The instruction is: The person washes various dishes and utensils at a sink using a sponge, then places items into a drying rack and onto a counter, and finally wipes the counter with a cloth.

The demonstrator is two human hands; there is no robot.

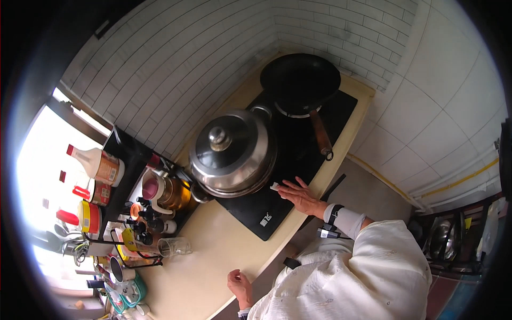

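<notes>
My right hand (298, 196) lies over the front edge of the black glass cooktop (256, 218), its fingers on a small white wad (274, 186), perhaps tissue or cloth. Just left of it stands a large steel steamer pot (256, 160) with a domed glass-and-steel lid (228, 140). A dark frying pan (300, 76) with a wooden handle (321, 132) rests on the far burner, the handle pointing towards me. At the counter's front edge is my left hand (240, 285), its fingers loosely curled; whether it holds anything cannot be told.
A glass tumbler (175, 247) stands on the beige counter (208, 256). Left of the pot are an oil jug (176, 194), several small bottles and a black rack (124, 180) with condiment containers. Tiled walls border the counter. Shelving with metalware (442, 240) is at the far right.
</notes>
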